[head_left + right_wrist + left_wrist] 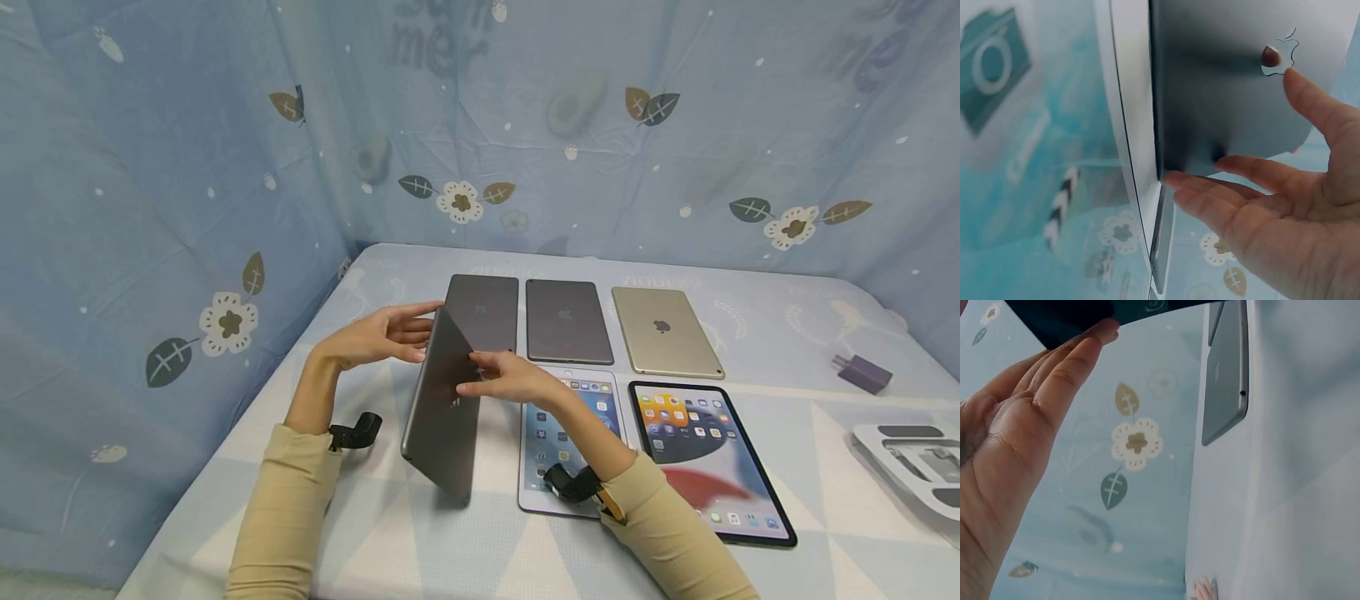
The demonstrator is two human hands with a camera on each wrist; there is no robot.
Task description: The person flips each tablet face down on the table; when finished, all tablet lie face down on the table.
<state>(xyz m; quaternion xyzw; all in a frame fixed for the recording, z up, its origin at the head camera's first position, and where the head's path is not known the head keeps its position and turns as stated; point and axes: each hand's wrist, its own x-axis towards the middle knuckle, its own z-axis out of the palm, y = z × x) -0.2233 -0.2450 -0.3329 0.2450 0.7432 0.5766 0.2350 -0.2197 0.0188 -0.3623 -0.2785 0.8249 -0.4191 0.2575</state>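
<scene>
A dark grey tablet (446, 408) stands tilted on edge between the two hands, its back with the apple logo towards the right. My left hand (382, 336) is at its far left side, fingers extended; in the left wrist view the fingertips (1107, 330) meet the tablet's dark face (1147, 307). From the other side my right hand (513, 379) touches the back. The right wrist view has the thumb (1310, 100) beside the logo and the straight fingers (1210, 194) along the tablet's edge. The lower corner is close over the table.
Behind lie two grey tablets (491, 312) (570, 321) and a gold one (667, 333), backs up. Under the right forearm is a white-framed lit tablet (532, 492); a black-framed one (720, 467) lies beside it. A purple charger plug (864, 374) and white stand (873, 435) are at right.
</scene>
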